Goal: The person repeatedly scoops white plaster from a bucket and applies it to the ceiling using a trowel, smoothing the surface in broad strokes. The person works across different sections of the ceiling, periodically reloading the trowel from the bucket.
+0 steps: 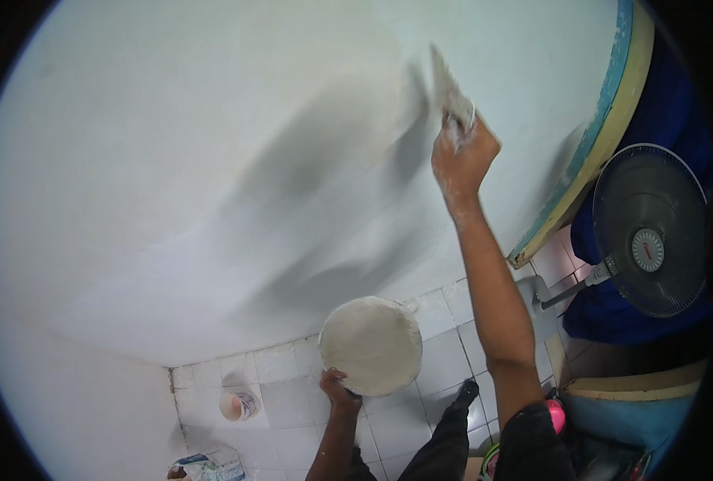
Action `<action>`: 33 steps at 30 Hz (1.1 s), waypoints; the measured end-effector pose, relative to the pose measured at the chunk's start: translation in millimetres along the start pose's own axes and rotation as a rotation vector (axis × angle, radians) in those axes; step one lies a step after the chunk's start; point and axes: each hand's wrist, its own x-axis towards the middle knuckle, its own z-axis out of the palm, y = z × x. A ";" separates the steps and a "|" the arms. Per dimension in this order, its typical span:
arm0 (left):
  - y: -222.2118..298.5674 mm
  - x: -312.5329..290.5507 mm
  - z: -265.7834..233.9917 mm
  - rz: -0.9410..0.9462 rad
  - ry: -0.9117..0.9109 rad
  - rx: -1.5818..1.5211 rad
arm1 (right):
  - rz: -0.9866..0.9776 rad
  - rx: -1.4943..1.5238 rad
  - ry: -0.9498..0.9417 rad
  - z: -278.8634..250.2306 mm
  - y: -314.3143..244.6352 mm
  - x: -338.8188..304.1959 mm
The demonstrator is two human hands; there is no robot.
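Observation:
My right hand (465, 160) is raised at the white wall (172, 144), fingers closed around a plaster-smeared putty knife (445, 80). Its blade points up and slightly left, close to the wall's surface; whether it touches cannot be told. Whitish smears mark the knuckles and wrist. Lower down, my left hand (340, 389) grips the lower left rim of a round plaster-coated pan (371, 346), its thumb over the edge and the other fingers mostly hidden underneath. Pale grey plaster covers the pan's face, and how deep it is does not show.
A grey pedestal fan (649, 232) stands at the right beside dark blue cloth (613, 325). Blue-and-yellow trim (589, 160) edges the wall. A small white tub (239, 406) and a crumpled bag (208, 466) lie on the tiled floor (284, 401). A pink object (556, 417) shows near my right elbow.

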 end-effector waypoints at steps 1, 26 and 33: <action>-3.6 6.8 -7.5 0.007 0.016 -0.002 | -0.068 0.001 -0.006 5.7 -19.1 12.7; -40.6 25.6 -59.7 0.035 0.053 0.076 | 0.287 0.282 -0.341 107.5 19.1 -95.3; -30.7 -3.9 -5.6 0.073 0.038 0.129 | 0.219 0.163 0.023 13.4 53.0 -48.3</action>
